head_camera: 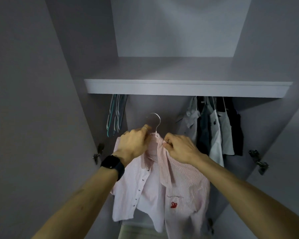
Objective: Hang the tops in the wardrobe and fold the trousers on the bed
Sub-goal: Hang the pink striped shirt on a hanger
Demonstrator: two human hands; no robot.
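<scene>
A pink striped shirt (176, 183) with a small red motif on its chest pocket hangs open on a white hanger (156, 123), held up inside the wardrobe below the shelf. The hanger's metal hook points up, free of any rail. My left hand (133, 144), with a dark watch at the wrist, grips the shirt at the left of the collar. On the collar's right side my right hand (179, 149) pinches the fabric.
A grey shelf (188, 87) spans the wardrobe above the hands. Several empty hangers (115, 114) hang at the left. Dark, grey and white tops (214, 128) hang at the right. The open doors stand on both sides, with hinges (259, 161) showing.
</scene>
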